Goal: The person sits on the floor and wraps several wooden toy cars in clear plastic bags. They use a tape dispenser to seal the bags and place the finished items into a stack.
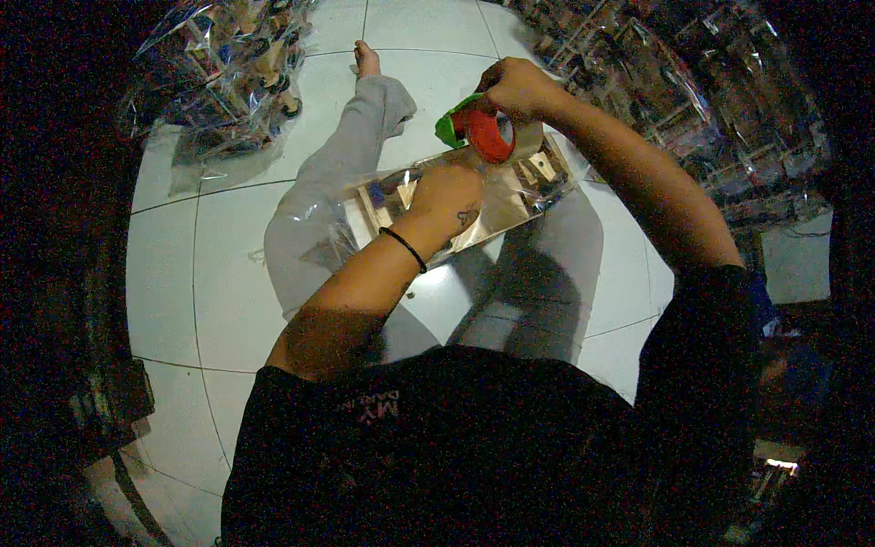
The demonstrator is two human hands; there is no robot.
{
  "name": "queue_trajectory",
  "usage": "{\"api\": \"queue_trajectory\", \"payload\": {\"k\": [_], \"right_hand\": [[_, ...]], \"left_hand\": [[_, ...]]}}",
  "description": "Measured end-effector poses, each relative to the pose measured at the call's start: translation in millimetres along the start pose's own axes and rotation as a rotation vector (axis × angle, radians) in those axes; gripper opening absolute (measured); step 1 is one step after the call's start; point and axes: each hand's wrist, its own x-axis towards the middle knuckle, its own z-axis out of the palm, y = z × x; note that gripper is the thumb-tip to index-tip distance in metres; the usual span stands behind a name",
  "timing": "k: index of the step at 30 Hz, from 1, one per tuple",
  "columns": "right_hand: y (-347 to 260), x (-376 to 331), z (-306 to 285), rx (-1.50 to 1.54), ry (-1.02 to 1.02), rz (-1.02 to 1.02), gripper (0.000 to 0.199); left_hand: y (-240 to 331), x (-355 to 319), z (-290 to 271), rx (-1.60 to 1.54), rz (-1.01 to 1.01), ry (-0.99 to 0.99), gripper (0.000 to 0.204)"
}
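Then pressed the left hand [445, 196] flat on the clear bag [510, 196] and gripped the red tape roll [488, 135] tight with the right hand [518, 87].

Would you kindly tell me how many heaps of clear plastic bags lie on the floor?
2: one heap of clear plastic bags at upper left, another heap at upper right. More may be hidden in the dark edges.

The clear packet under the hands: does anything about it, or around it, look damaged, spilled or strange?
Nothing stands out. The clear packet lies flat across the lap, the left hand pressing it, the right hand holding a red and green tape dispenser above it. No tear or spill is visible.
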Motion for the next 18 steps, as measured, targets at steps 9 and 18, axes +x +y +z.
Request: {"api": "queue_trajectory", "payload": {"k": [9,18], "right_hand": [[-12,96,-1,-0.510,-0.492,-0.243,0.020],[-10,-123,20,0.033,0.353,-0.022,0.038]], "left_hand": [[-8,-3,-4,-0.058,0.064,0.075,0.016],[-26,7,1,-0.204,0.102,0.085,0.021]]}}
